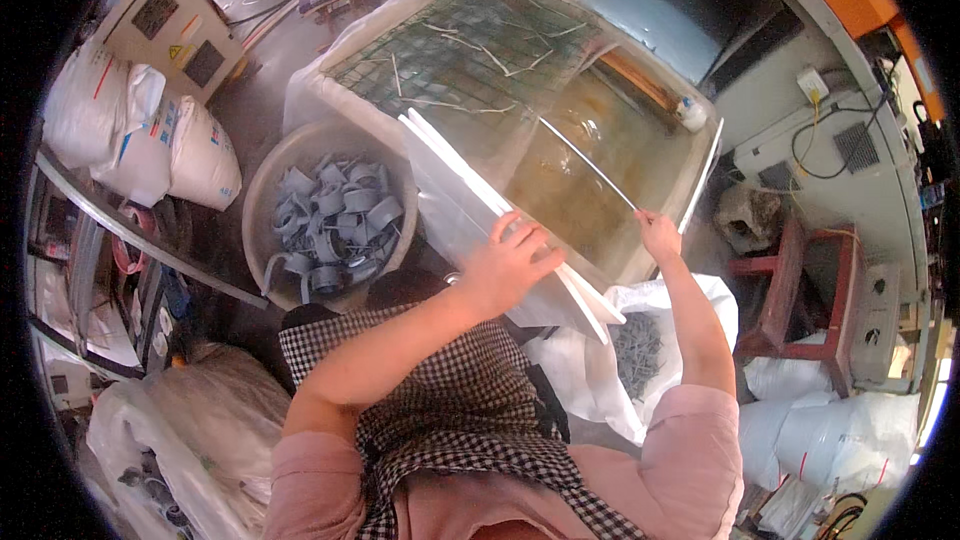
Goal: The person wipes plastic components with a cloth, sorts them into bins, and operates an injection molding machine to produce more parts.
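Observation:
My right hand (660,236) is closed round one end of a thin pale rod (590,165), which slants up and left over the water tank (312,90). Murky, brownish water (575,210) fills the tank's near right part. Against the tank's near side leans a white board (455,185), with what looks like a second panel edge beside it. Its upper edge is under my left hand (512,265), whose fingers are spread over it and grip nothing I can make out. Green netting with pale strips (455,40) covers the tank's far left part.
A round tub (262,190) of grey plastic rings stands left of the tank. A white sack (715,300) holds small grey pieces at the near right. Full white sacks (205,155) stand at left. A dark red stool (840,280) is at right. A small white bottle (690,112) sits at the tank's right.

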`<state>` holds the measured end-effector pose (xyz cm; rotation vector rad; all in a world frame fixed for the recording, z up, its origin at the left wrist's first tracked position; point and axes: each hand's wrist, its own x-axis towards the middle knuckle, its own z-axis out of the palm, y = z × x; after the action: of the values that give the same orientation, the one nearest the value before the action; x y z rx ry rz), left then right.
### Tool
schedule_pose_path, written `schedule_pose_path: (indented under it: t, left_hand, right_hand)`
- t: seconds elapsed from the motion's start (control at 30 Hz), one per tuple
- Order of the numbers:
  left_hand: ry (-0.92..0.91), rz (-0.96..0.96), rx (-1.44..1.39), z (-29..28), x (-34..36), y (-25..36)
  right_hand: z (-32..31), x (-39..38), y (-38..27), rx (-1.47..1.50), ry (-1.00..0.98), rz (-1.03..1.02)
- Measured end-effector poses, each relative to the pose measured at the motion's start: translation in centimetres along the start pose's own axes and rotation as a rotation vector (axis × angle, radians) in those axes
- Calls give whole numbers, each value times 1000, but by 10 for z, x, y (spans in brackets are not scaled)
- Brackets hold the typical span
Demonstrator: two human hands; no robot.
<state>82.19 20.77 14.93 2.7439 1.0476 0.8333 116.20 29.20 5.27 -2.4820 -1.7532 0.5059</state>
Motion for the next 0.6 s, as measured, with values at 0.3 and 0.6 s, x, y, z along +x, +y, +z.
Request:
schedule_pose_path:
  t: [0.3, 0.6]
  left_hand:
    - [45, -17, -12, 5, 0, -2]
    - [27, -17, -29, 0, 0, 0]
  right_hand:
    - [22, 43, -39, 31, 6, -104]
    - [-105, -10, 41, -167, 8, -112]
